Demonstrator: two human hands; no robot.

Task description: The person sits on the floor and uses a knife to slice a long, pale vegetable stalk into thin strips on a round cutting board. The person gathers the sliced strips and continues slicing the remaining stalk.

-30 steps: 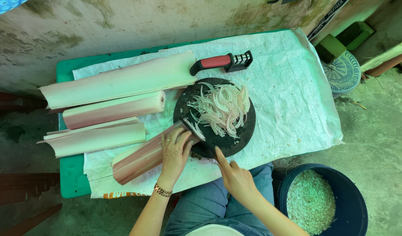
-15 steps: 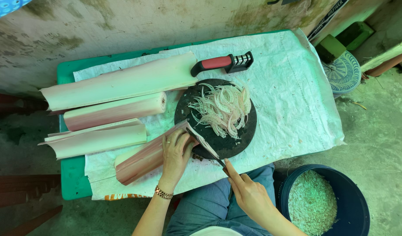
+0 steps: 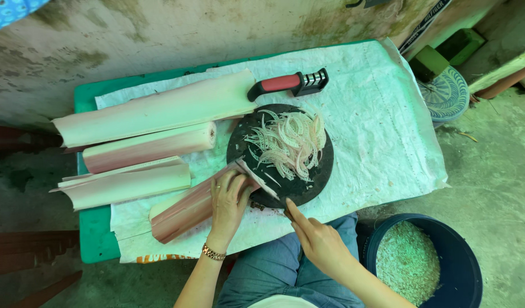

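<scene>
Fingers of left hand (image 3: 228,199) press stem (image 3: 188,208) onto board (image 3: 316,177); right hand (image 3: 316,242) clenches knife (image 3: 261,182) at stem's cut end. Slicing step; next cut likely needs stem fed toward board.

board (image 3: 308,188): slices (image 3: 288,142) on it | sharpener (image 3: 288,84) behind board | three stalk pieces (image 3: 154,109) left of board | fourth stalk piece (image 3: 191,208) overlapping board's left edge | bucket (image 3: 462,256) right, nearer the person than board
</scene>
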